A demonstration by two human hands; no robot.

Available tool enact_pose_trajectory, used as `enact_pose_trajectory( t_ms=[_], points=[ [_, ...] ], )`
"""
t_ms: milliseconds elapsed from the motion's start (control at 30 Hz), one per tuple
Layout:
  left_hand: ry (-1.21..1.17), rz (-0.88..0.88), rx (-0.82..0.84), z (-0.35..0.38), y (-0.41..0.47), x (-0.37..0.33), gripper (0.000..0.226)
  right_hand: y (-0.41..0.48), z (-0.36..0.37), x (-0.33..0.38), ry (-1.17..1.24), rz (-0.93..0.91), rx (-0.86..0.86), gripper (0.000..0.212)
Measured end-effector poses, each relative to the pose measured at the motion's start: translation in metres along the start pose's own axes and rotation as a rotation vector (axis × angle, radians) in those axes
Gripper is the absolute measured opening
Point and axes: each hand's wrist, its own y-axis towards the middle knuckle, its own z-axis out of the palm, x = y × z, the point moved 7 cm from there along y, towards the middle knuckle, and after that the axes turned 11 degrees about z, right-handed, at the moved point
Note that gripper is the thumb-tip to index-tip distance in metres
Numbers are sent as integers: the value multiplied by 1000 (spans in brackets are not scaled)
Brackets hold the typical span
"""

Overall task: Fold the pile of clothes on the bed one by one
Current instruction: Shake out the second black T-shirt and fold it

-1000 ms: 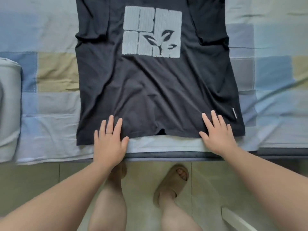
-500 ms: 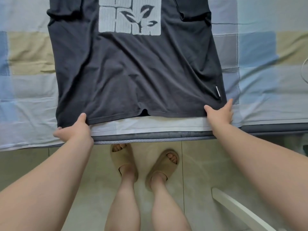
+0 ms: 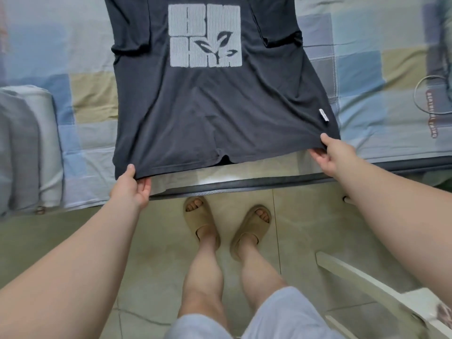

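A dark grey T-shirt with a pale square print of a leaf lies on the bed, its sleeves folded in over the body. My left hand pinches the hem's left corner, thumb on top and fingers under the cloth. My right hand pinches the hem's right corner the same way, just below a small white label. The hem is lifted off the bed between the two hands.
The bed has a patchwork sheet in blue, beige and grey. Folded grey and pale clothes are stacked at its left edge. Another garment with red lettering lies at the right. A white chair stands on the tiled floor by my right leg.
My hands went from pressing flat on the hem to its two corners and took hold of them. The hem has now risen off the bed.
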Motion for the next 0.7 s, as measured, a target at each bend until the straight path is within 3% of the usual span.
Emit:
enact_pose_trajectory(
  t_ms=[233,467,700],
  points=[
    [54,75,8,-57,-71,-86,29,-123,-42,4,43,-72,-69,36],
    [79,61,-60,-160,-140,-83,31,-198,-122,-56,79,-19,-95,39],
    [97,40,-42,-247,-197,-51,36,-256,-187,-123,41,38,-63,7]
  ],
)
